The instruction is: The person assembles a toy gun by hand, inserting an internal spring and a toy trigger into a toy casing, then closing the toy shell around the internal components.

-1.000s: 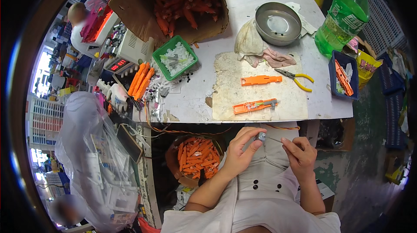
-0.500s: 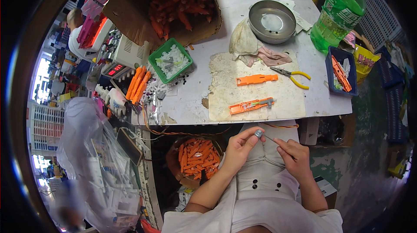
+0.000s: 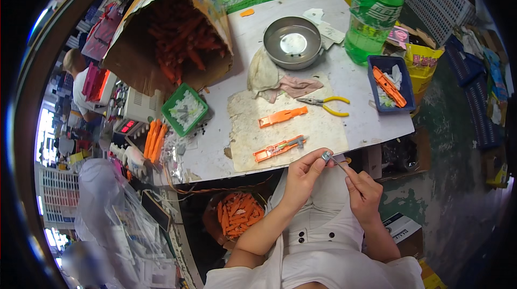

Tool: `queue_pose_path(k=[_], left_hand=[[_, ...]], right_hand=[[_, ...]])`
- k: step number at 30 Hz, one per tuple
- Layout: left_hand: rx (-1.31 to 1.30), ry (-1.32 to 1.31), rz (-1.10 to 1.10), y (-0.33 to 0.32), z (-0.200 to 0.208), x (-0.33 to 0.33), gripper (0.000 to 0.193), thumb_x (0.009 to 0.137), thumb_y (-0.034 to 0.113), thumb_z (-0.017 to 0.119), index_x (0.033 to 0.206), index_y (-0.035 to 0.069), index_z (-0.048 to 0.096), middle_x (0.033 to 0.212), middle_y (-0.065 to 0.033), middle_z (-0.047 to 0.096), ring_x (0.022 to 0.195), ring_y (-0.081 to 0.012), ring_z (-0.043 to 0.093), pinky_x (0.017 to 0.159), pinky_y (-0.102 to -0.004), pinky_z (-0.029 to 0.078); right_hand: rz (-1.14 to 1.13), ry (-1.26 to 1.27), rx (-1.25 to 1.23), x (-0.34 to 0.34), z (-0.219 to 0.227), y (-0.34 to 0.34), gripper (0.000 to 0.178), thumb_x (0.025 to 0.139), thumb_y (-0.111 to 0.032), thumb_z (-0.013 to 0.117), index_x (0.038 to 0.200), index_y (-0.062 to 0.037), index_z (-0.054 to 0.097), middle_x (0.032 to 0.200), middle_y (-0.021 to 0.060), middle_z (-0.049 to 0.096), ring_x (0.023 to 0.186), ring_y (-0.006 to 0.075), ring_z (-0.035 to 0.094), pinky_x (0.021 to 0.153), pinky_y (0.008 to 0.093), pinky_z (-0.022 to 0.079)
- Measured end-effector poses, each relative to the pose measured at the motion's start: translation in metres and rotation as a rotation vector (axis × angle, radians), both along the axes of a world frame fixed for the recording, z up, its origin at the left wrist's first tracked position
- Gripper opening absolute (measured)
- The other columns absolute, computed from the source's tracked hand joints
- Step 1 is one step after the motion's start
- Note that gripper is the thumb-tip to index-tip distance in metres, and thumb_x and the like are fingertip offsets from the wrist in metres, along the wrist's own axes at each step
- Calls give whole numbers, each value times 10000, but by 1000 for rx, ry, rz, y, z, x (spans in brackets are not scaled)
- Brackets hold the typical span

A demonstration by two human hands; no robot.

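Just off the table's front edge, my left hand (image 3: 302,178) pinches a small grey cylindrical part (image 3: 326,155) between thumb and fingertips. My right hand (image 3: 364,196) is closed round a thin metal tool (image 3: 339,164); its tip meets the part or lies right beside it, too small to tell. On the worn sheet (image 3: 323,133) beyond my hands lies an orange plastic shell (image 3: 269,152) with a grey piece set in it. A second orange shell (image 3: 283,117) lies farther back, near yellow-handled pliers (image 3: 334,107).
A tipped carton (image 3: 215,25) of orange parts stands at the back left, with a green basket (image 3: 186,110) of small white pieces before it. Behind the sheet are a metal bowl (image 3: 292,43) and a rag (image 3: 264,76). A green bottle (image 3: 371,14) and blue bin (image 3: 390,81) stand right.
The view has swung, so the table and its things sit farther left and tilted. My hands keep their grips on the small part and the thin tool.
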State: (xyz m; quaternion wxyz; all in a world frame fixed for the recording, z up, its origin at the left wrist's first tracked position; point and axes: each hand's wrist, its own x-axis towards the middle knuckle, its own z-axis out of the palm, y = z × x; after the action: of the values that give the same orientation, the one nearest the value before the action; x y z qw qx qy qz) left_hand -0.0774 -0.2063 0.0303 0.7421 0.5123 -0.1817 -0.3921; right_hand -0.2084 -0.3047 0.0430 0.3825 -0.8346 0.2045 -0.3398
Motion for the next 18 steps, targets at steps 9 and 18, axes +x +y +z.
queue_pose_path(k=[9, 18], left_hand=[[9, 4, -34, -8, -1, -1, 312, 943, 133, 552, 1188, -59, 562, 995, -75, 639, 921, -118, 588, 867, -242, 460], [169, -265, 280, 50, -3, 10, 264, 940, 105, 544, 1167, -26, 574, 1018, -56, 641, 951, -97, 572, 873, -230, 431]], right_hand=[[-10, 22, 86, -5, -2, -7, 284, 808, 12, 641, 1084, -45, 681, 595, 57, 461, 467, 129, 417, 440, 271, 342], [119, 18, 156, 11, -8, -8, 240, 830, -22, 639, 1069, -30, 665, 664, 87, 538, 510, 129, 462, 475, 267, 372]])
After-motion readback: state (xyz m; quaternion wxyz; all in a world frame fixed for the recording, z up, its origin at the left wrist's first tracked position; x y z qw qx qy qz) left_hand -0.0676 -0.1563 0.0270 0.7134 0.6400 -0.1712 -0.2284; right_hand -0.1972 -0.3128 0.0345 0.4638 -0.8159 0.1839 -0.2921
